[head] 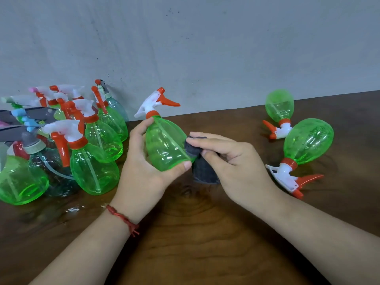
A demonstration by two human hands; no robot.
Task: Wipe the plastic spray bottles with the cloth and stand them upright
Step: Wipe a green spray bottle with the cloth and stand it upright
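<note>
Most likely a small workshop or stockroom bench for bulk goods. Bare grey wall, scuffed and flecked with dark specks, right behind a dark wood-grain tabletop. Crowded batch of near-identical plastic spray bottles standing at the left, mostly green with orange triggers; two more green bottles lying on their sides at the right.

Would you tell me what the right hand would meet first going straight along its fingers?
The green spray bottle gripped by the left hand: the dark grey cloth in the right hand looks pressed against its side.
</note>
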